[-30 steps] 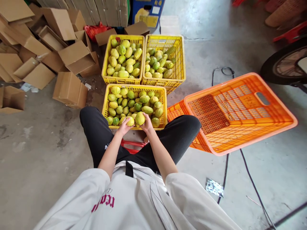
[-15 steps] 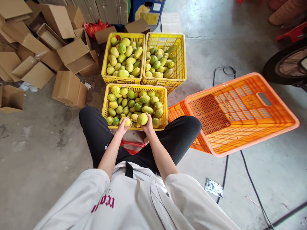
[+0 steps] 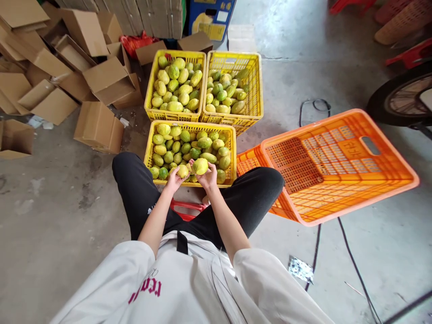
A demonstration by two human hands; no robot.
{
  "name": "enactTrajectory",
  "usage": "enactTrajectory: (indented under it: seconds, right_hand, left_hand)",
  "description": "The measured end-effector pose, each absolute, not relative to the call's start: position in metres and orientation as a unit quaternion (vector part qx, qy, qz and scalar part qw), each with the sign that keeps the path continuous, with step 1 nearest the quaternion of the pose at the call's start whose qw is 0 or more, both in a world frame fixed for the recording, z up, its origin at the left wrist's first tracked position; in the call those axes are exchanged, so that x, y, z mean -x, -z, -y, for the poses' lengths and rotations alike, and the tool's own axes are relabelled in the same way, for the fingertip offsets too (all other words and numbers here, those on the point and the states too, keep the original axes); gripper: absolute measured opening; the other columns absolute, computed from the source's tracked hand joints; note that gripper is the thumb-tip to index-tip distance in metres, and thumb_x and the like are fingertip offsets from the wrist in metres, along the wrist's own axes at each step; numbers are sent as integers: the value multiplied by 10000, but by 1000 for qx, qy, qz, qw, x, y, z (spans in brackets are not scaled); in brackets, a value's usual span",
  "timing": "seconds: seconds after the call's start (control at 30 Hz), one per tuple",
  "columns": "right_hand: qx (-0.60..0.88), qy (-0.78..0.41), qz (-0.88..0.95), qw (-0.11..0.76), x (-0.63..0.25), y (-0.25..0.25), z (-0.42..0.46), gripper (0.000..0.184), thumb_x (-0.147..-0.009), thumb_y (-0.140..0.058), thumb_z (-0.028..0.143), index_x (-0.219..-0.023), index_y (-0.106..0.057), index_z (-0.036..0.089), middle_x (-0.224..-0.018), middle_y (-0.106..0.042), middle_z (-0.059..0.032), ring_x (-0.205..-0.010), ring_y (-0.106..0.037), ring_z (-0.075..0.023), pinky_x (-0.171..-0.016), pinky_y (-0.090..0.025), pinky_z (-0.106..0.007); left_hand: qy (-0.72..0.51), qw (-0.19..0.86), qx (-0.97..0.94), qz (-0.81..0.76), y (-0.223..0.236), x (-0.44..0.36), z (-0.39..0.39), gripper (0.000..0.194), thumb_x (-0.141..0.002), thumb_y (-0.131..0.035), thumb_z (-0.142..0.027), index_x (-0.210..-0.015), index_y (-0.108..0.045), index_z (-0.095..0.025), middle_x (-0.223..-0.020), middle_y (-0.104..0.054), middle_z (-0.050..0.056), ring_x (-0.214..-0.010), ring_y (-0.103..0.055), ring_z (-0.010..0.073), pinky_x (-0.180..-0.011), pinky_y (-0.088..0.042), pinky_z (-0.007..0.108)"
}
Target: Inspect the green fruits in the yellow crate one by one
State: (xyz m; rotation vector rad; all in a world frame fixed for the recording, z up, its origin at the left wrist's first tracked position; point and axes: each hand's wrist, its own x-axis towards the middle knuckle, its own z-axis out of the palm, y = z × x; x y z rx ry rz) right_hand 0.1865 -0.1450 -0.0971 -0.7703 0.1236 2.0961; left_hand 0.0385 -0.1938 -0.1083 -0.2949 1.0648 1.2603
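- Your left hand [image 3: 174, 180] has its grip closed around a yellow fruit [image 3: 183, 171], held over the near edge of the near crate.
- Your right hand [image 3: 209, 177] has its grip around a larger-looking yellow-green fruit [image 3: 201, 166], just right of the first one; you cannot tell whether the two touch.
- The near crate [image 3: 234, 153] is yellow, sits in front of you between your knees, and holds many green and yellow fruits [image 3: 176, 147].
- Beyond it stand two more yellow crates side by side: the far left crate [image 3: 172, 115] is well filled with fruit, and the far right crate [image 3: 254, 85] has its fruit lying lower.
- To your right, an orange crate [image 3: 337, 198] leans at a tilt, its open side showing.
- A heap of cardboard boxes [image 3: 97, 126] lies far left on the grey floor [image 3: 50, 216].
- Far right you see a wheel [image 3: 401, 96]; a black cable [image 3: 354, 265] runs across the floor nearer to you.
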Motion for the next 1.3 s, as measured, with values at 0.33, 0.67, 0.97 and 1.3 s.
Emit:
enactTrajectory:
  seconds: [0.33, 0.67, 0.97, 1.3]
  right_hand:
    - [417, -818, -97, 384, -189, 108, 144, 256, -893, -479, 397, -876, -624, 187, -668, -691, -70, -685, -715, -235, -591, -645, -354]
    - [478, -801, -65, 354, -188, 119, 144, 239, -876, -508, 434, -823, -600, 219, -625, -659, -33, -697, -713, -232, -600, -644, -355]
    - [347, -834, -64, 424, -188, 109, 147, 223, -797, -533, 348, -934, -624, 197, -861, -749, -100, -949, -734, -284, -807, -653, -460]
    - [368, -823, -78, 426, -191, 109, 143, 251, -828, -469, 360, -924, -624, 186, -751, -710, -71, -734, -717, -241, -693, -658, -415]
  left_hand:
    - [-532, 670, 135, -500, 112, -37, 200, 186, -802, -739, -214, -913, -591, -196, -828, -698, 45, -856, -743, 223, -745, -641, 334]
    - [-500, 655, 139, -549, 118, -39, 198, 95, -806, -678, -175, -837, -589, -162, -671, -650, 19, -525, -612, 114, -480, -504, 188]
    - [-598, 673, 176, -398, 99, -34, 198, 226, -929, -479, -272, -1019, -643, -146, -905, -743, 136, -989, -741, 279, -817, -639, 412]
    - [-583, 678, 221, -389, 94, -30, 195, 293, -990, -506, -373, -1015, -648, -118, -754, -671, 88, -619, -652, 161, -514, -547, 229]
